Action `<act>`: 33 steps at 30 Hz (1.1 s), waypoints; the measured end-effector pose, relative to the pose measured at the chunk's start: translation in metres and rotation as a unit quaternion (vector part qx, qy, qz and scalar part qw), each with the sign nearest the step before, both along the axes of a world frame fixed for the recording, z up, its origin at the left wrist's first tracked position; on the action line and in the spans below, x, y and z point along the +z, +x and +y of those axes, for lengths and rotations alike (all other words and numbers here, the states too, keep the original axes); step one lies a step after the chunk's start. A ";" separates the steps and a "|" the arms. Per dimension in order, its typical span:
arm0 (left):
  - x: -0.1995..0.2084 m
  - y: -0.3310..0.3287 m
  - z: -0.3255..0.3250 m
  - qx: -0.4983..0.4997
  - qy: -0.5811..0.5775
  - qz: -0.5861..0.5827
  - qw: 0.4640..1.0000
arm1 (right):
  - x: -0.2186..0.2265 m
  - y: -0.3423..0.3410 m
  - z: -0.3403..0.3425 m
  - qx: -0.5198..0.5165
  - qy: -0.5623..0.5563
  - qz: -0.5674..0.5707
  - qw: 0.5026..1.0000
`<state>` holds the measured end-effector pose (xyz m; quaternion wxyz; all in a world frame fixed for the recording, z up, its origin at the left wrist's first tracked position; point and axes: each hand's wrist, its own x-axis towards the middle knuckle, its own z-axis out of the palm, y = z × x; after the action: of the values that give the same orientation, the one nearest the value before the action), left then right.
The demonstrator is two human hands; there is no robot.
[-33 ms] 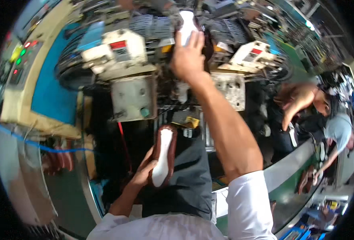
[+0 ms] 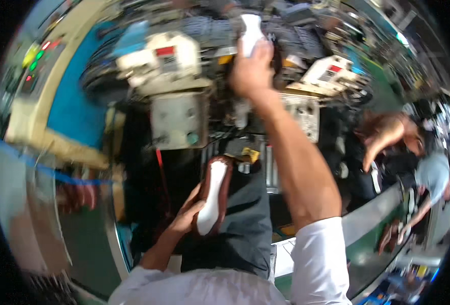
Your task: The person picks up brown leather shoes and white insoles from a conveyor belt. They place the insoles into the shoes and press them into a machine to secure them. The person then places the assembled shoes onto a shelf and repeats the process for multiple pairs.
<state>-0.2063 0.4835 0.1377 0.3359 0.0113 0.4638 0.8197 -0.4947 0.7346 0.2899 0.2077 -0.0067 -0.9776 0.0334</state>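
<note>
My left hand (image 2: 188,212) grips a reddish-brown shoe upper (image 2: 225,184) on its last, white sole side (image 2: 213,197) facing up, above my lap. The thumb lies along the edge of the sole. Reaching forward, my right hand (image 2: 253,68) has its fingers over a second shoe (image 2: 252,33), also white underside up, set in the middle of a machine (image 2: 177,58). Motion smears the right fingers, and its thumb is hidden. The dark sides of this second shoe barely show.
A control panel (image 2: 41,68) with lit buttons stands at the left. Metal plates (image 2: 179,122) hang below the machine front. A blue hose (image 2: 77,179) crosses at left near more brown shoes (image 2: 78,195). Co-workers (image 2: 387,134) sit at the right beside a metal-edged bench (image 2: 359,216).
The whole view has shifted slightly, so the machine and both hands appear a little farther right. Both hands stay with their shoes.
</note>
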 end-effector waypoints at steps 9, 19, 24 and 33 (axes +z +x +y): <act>-0.012 0.092 -0.083 0.167 -0.031 -0.001 0.985 | -0.159 0.137 0.074 0.201 -0.033 0.059 0.977; -0.089 0.156 -0.317 0.450 -0.370 0.001 0.813 | -0.288 0.360 0.079 0.039 -0.276 -0.251 0.927; -0.094 0.217 -0.450 0.401 -0.728 0.004 0.556 | -0.317 0.345 0.087 0.104 -0.303 -0.236 0.917; -0.135 0.304 -0.465 0.115 -0.912 -0.039 0.391 | -0.287 0.360 0.077 0.079 -0.298 -0.283 0.908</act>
<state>0.0975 0.0183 0.0030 0.0658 -0.3876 0.9173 -0.0635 -0.1343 0.8114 0.0026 -0.0931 -0.0003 -0.9372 0.3362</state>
